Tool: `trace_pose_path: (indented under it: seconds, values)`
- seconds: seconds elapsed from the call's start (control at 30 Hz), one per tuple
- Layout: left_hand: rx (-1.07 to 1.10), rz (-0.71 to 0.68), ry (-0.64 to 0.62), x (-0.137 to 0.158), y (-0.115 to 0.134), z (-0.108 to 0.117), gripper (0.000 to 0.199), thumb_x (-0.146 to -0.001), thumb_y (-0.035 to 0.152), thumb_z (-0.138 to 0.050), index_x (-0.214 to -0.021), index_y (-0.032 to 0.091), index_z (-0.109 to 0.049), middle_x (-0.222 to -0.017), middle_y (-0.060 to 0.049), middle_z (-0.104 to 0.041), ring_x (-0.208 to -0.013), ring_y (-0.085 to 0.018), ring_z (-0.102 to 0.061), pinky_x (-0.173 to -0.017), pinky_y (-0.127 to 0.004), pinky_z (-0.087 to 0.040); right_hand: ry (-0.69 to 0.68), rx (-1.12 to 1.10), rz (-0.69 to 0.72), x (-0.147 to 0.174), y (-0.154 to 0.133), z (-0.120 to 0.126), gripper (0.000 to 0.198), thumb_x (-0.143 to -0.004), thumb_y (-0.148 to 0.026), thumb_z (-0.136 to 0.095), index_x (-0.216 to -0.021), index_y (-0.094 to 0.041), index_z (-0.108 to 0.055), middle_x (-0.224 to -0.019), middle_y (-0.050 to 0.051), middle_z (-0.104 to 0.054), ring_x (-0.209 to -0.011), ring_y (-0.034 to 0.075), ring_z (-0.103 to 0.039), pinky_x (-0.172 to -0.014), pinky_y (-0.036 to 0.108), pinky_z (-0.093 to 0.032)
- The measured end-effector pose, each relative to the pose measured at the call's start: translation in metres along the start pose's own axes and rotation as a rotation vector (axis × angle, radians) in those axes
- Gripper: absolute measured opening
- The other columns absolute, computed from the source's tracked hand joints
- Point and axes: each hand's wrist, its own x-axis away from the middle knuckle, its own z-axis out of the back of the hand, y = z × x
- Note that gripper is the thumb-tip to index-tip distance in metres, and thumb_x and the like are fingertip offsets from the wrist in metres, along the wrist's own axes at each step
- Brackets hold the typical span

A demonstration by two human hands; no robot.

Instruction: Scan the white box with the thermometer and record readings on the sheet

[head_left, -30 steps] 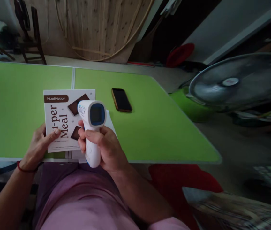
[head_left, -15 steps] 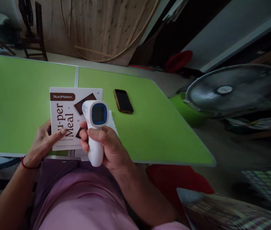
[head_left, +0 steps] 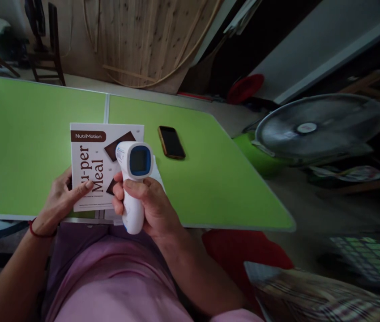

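My left hand [head_left: 67, 194] grips the lower left edge of a white box [head_left: 89, 134] with brown lettering, thumb across its front and fingers behind. The box is tilted up over the table. In front of its right side, my right hand [head_left: 151, 201] is wrapped round the handle of a white infrared thermometer [head_left: 132, 212]. Its blue-framed screen [head_left: 140, 160] faces me and looks dark. The thermometer hides part of the box's print. Some white paper [head_left: 158, 174] shows partly behind my right hand.
A smartphone [head_left: 171, 142] lies on the green folding table [head_left: 210, 188], right of the box. Beyond the table's right edge stand a large fan [head_left: 320, 127] and a green container [head_left: 253, 154]. A red seat [head_left: 243, 246] is below the near edge.
Both hands keep their holds on the box and the thermometer, almost unmoved. The view has shifted slightly, so the phone, fan and table's right edge appear a little farther left.
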Motion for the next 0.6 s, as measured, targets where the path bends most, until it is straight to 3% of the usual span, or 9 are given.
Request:
trace_pose_path:
  seconds: [0.17, 0.6]
  values:
    - [0.019, 0.004, 0.000, -0.0002, -0.0005, 0.0004, 0.044, -0.082, 0.050, -0.077, -0.111, 0.018, -0.068, -0.106, -0.008, -0.073, -0.085, -0.021, -0.068, -0.061, -0.024, -0.054, 0.008, -0.032, -0.006, -0.0002, 0.0000, -0.0004, 0.040, -0.063, -0.044, -0.082, -0.085, -0.017, -0.063, -0.060, -0.003, -0.058, -0.047, 0.009, -0.053, -0.046, 0.022, -0.042]
    - [0.051, 0.023, -0.006, 0.0012, -0.0020, 0.0011, 0.046, -0.080, 0.048, -0.080, -0.112, 0.018, -0.068, -0.100, -0.007, -0.072, -0.086, -0.021, -0.069, -0.064, -0.023, -0.057, 0.027, -0.034, -0.005, 0.0015, 0.0009, -0.0067, 0.042, -0.060, -0.048, -0.085, -0.070, -0.016, -0.060, -0.055, -0.002, -0.058, -0.046, 0.009, -0.052, -0.045, 0.021, -0.043]
